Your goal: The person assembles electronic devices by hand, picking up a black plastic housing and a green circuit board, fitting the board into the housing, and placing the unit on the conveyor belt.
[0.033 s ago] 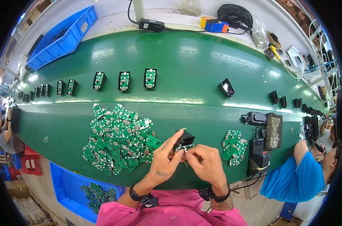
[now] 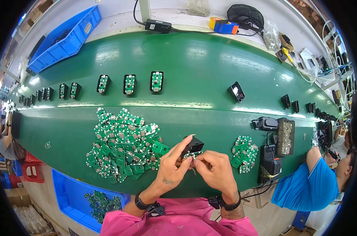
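Above the near edge of the bench, my left hand (image 2: pixel 172 166) is closed round a small black plastic case (image 2: pixel 194 144), its index finger stretched along the side. A green circuit board (image 2: pixel 194 153) lies at the near side of the case, by my left thumb. My right hand (image 2: pixel 216 166) is closed in a pinch at that board's edge; its fingertips partly hide what they grip. A thin light strand shows below the fingers. To the left spreads a large heap of green circuit boards (image 2: pixel 121 151); a smaller pile of boards (image 2: pixel 244 155) lies right of my hands.
Black cases with boards (image 2: pixel 157 82) stand in a row at left; an open case (image 2: pixel 236 92) and further cases are at right. A tray of small metal parts (image 2: pixel 286 137) sits beside black devices (image 2: pixel 269 157). Blue bins (image 2: pixel 66 43) flank the bench. A person in blue (image 2: pixel 308 185) sits right.
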Demonstrator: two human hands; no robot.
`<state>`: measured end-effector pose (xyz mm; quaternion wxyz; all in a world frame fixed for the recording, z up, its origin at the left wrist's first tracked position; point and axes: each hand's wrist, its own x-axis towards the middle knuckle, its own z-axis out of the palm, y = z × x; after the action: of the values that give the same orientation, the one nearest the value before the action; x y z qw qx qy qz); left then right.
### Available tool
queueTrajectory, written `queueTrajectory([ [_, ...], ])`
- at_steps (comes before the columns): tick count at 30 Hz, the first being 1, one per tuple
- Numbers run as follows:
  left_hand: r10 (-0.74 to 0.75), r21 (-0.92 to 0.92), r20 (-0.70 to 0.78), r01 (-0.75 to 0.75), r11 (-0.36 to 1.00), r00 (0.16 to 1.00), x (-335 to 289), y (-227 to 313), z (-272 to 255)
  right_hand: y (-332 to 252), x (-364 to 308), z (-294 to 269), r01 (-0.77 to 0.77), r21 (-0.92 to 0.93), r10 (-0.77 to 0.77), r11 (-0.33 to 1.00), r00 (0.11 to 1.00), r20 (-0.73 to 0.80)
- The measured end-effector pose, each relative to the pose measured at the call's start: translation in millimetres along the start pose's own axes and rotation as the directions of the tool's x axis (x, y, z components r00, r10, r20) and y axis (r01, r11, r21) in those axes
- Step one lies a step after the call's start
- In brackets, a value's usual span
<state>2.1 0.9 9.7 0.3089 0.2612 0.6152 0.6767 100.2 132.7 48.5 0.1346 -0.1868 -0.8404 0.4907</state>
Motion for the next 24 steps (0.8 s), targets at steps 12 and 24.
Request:
queueTrajectory([
  [12, 0.156, 0.197, 0.091, -0.171, 0.965, 0.984, 0.8, -8.0, -1.7, 0.7, 5.1, -17.1, -0.050, -0.029, 0.053, 0.998, 0.988, 0.146],
  [24, 0.374, 0.456, 0.070, -0.363, 0.812, 0.925, 1.0, -4.3, 4.6, 5.3, 5.0, -16.3, -0.301, 0.127, 0.271, 0.945, 0.939, 0.213],
])
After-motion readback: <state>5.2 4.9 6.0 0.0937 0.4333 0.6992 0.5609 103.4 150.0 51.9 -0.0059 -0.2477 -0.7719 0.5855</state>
